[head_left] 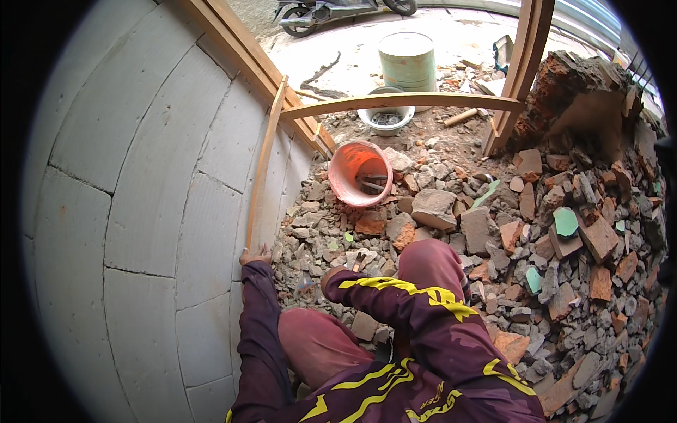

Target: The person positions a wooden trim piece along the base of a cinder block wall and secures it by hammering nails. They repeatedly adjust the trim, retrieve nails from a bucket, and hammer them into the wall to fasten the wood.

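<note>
A long, thin wooden strip point(262, 175) leans along the grey block wall, its lower end reaching my left hand point(255, 254). That hand is at the wall, holding the strip with some fingertips showing. Close by on the right, my right hand point(331, 278) is closed, partly covered by its sleeve. Beside its fingers a short tool that looks like a hammer point(358, 261) sticks up; most of its handle is hidden. Both hands are low over the rubble, in front of my bent knees.
Broken brick and concrete point(434, 209) cover the ground. An orange bucket point(343, 174) lies tilted ahead. Beyond a curved wooden crosspiece point(402, 103) between two posts stand a white basin point(386, 125) and a pale green drum point(409, 63). A motorbike point(331, 12) is farther back.
</note>
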Tool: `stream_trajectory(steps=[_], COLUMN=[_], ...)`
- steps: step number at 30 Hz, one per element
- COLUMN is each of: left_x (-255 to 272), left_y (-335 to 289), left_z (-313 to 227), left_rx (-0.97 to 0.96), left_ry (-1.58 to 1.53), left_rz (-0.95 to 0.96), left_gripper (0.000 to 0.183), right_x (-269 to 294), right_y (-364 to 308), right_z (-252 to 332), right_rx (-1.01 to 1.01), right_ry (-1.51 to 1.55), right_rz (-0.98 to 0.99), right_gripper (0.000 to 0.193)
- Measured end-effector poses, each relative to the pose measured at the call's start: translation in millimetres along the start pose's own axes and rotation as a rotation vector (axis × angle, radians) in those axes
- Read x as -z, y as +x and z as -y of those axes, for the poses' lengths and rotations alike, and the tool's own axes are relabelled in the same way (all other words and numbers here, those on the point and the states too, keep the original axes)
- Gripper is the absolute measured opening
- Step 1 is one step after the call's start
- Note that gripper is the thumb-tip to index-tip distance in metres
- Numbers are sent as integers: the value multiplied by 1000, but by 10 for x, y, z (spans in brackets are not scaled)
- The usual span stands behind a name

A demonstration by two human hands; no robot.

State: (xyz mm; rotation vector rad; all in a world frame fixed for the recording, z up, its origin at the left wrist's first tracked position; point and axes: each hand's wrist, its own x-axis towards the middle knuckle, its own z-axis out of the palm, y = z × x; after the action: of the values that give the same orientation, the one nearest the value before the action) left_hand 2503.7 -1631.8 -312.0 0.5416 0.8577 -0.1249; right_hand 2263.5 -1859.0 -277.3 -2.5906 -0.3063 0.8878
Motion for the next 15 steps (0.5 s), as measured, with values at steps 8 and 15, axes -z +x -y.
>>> stream_trajectory(steps=[8, 15], left_x=[-76, -181], left_y=[-194, -434], left_z=[51, 123], left_rx=[17, 22], left_ry=[7, -19], left_rz=[12, -26], left_gripper=[53, 55], right_x=[9, -4], right_y=[-15, 51], right_z=[9, -6], right_rx=[46, 47], right_ry=[-23, 2], right_rz=[-6, 5], right_gripper=[26, 27])
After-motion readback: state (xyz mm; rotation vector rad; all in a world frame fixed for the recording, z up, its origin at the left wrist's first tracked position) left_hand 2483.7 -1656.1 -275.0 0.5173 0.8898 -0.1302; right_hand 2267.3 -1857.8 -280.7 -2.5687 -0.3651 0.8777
